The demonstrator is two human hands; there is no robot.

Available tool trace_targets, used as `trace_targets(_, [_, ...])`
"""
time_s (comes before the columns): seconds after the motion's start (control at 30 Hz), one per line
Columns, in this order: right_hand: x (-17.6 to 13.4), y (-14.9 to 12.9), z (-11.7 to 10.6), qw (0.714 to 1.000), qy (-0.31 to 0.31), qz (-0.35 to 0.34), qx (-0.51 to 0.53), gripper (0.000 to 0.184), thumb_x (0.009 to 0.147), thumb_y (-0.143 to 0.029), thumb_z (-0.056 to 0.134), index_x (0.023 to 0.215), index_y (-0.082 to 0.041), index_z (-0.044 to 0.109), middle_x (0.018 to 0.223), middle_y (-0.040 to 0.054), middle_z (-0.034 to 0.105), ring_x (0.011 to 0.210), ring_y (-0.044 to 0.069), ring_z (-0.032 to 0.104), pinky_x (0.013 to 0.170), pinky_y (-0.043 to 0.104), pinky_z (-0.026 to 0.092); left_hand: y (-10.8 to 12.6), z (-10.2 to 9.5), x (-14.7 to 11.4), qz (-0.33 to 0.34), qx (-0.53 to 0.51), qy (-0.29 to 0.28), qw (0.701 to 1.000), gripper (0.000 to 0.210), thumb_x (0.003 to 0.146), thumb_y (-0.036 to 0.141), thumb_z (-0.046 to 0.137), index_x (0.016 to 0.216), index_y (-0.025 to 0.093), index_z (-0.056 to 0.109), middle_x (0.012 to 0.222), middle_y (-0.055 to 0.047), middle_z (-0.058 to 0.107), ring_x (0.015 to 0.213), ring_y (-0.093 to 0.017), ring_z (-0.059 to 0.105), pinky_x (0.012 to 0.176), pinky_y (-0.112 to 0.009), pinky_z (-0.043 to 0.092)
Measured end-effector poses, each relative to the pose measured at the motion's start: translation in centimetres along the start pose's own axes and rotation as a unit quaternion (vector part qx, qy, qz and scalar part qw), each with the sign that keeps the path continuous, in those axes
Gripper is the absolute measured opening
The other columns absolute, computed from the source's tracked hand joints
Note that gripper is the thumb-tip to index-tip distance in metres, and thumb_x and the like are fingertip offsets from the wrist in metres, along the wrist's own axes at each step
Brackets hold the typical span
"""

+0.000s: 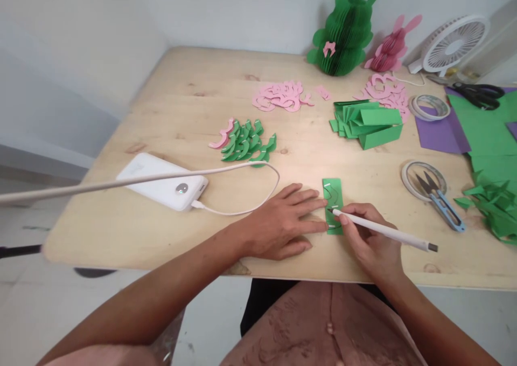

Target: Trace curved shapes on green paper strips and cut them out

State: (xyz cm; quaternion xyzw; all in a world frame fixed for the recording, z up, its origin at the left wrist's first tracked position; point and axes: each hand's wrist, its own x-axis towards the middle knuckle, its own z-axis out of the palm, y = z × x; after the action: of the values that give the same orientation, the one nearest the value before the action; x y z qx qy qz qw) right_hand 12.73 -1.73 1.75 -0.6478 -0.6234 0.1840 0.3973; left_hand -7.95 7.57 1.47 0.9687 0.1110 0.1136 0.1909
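A narrow green paper strip (333, 189) lies on the wooden table in front of me, with dark curved lines and small white marks on it. My left hand (285, 220) lies flat with its fingers spread, their tips at the strip's left edge. In my right hand (374, 242) is a white pencil (385, 228), pinched near its point. The dark tip rests on the middle of the strip, and the other end points to the lower right.
A white power bank (161, 183) with a cable stands left. Curved green cutouts (244, 139) and pink cutouts (283, 95) lie beyond, with folded green strips (367, 122). Blue-handled snips (444, 207) rest on a tape roll (410, 180). A green paper figure (345, 37) and fan (452, 45) stand behind.
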Motion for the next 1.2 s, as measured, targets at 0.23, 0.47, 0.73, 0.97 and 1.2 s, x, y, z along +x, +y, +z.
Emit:
trace_targets(0.23, [-0.03, -0.1, 0.02, 1.0, -0.016, 0.006, -0.009, 0.005, 0.091, -0.025, 0.06, 0.093, -0.022, 0.063, 0.08, 0.0002, 0.07, 0.068, 0.014, 0.065, 0.061, 0.023, 0.052, -0.01, 0.04, -0.02, 0.0, -0.008, 0.006, 1.0, 0.038, 0.091, 0.036, 0.056, 0.128, 0.027, 0.061, 0.148, -0.01, 0.048, 0.137, -0.031, 0.038, 0.116, -0.052, 0.025])
trace_targets(0.47, [0.02, 0.06, 0.07, 0.999, -0.023, -0.011, -0.027, 0.005, 0.092, -0.025, 0.059, 0.095, -0.023, 0.063, 0.081, -0.0005, 0.07, 0.068, 0.013, 0.065, 0.061, 0.023, 0.05, -0.09, 0.16, -0.05, -0.003, -0.009, 0.005, 1.0, 0.038, 0.091, 0.036, 0.056, 0.128, 0.026, 0.061, 0.148, -0.01, 0.047, 0.138, -0.03, 0.038, 0.116, -0.052, 0.024])
trace_targets(0.73, [-0.02, 0.06, 0.11, 0.999, -0.028, -0.014, -0.042, 0.006, 0.092, -0.025, 0.058, 0.096, -0.023, 0.062, 0.082, 0.0002, 0.071, 0.068, 0.014, 0.065, 0.058, 0.024, 0.049, -0.1, 0.17, -0.03, -0.003, -0.009, 0.005, 1.0, 0.038, 0.091, 0.035, 0.055, 0.128, 0.026, 0.061, 0.149, -0.01, 0.047, 0.138, -0.03, 0.038, 0.116, -0.052, 0.024])
trace_targets(0.97, [0.03, -0.01, 0.12, 0.998, -0.028, -0.019, -0.057, 0.007, 0.092, -0.025, 0.058, 0.097, -0.022, 0.062, 0.083, 0.0007, 0.071, 0.067, 0.015, 0.065, 0.057, 0.025, 0.048, -0.07, 0.14, -0.02, -0.004, -0.01, 0.009, 1.0, 0.037, 0.091, 0.035, 0.056, 0.127, 0.027, 0.062, 0.148, -0.009, 0.048, 0.138, -0.03, 0.038, 0.116, -0.052, 0.025])
trace_targets(1.2, [0.0, -0.26, 0.03, 0.998, -0.023, -0.023, -0.06, 0.005, 0.092, -0.024, 0.057, 0.094, -0.023, 0.061, 0.079, -0.0003, 0.069, 0.061, 0.013, 0.062, 0.053, 0.024, 0.045, -0.05, 0.09, 0.0, -0.004, -0.012, 0.009, 1.0, 0.037, 0.091, 0.035, 0.056, 0.127, 0.026, 0.062, 0.148, -0.009, 0.048, 0.138, -0.03, 0.038, 0.116, -0.051, 0.025])
